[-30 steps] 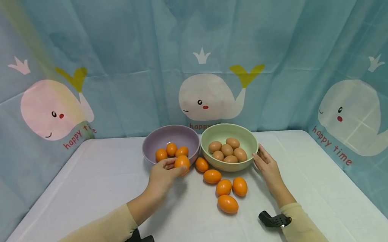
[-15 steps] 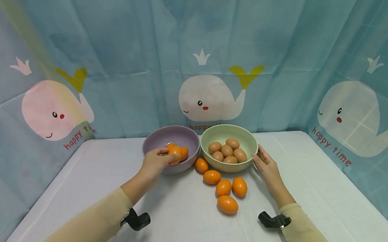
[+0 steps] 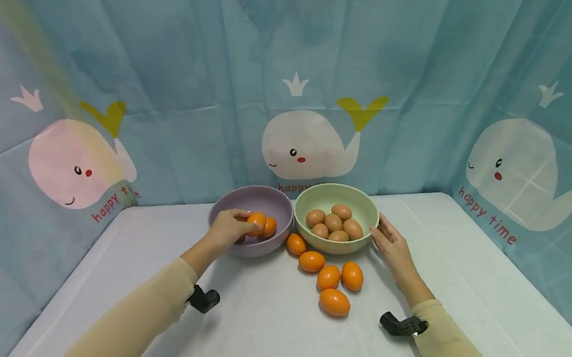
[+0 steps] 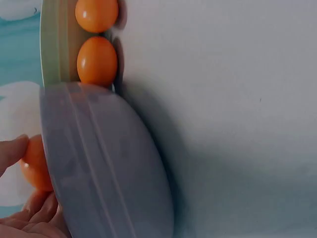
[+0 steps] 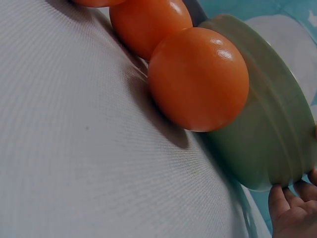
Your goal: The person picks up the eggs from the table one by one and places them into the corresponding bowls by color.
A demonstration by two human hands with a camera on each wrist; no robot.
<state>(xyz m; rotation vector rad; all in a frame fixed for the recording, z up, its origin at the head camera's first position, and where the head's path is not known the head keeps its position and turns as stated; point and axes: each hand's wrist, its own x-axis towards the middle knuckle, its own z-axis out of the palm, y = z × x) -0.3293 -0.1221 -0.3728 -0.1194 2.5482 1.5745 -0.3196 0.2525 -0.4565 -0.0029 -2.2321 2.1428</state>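
My left hand [image 3: 226, 228] pinches an orange egg [image 3: 256, 223] between thumb and fingers, low over the inside of the purple bowl [image 3: 283, 204]. Other orange eggs [image 3: 269, 226] lie in that bowl, partly hidden by the hand. In the left wrist view, the held egg [image 4: 35, 166] shows just past the bowl's rim. Against the right side of the green bowl [image 3: 364, 206] rests my right hand [image 3: 393, 248], fingers extended and thumb at the rim. Several brown eggs [image 3: 334, 223] fill the bottom of the green bowl. The right wrist view has the fingertips [image 5: 278, 196] touching its outer wall.
Several orange eggs [image 3: 328, 277] lie loose on the white tablecloth [image 3: 278, 336] in front of the bowls, one of them [image 3: 296, 244] right by where the bowls meet. Behind the table hangs a blue curtain [image 3: 188, 152] printed with whales.
My left hand has carried the orange egg from in front of the purple bowl back and left, over its rim and down inside. The right hand stays at the green bowl.
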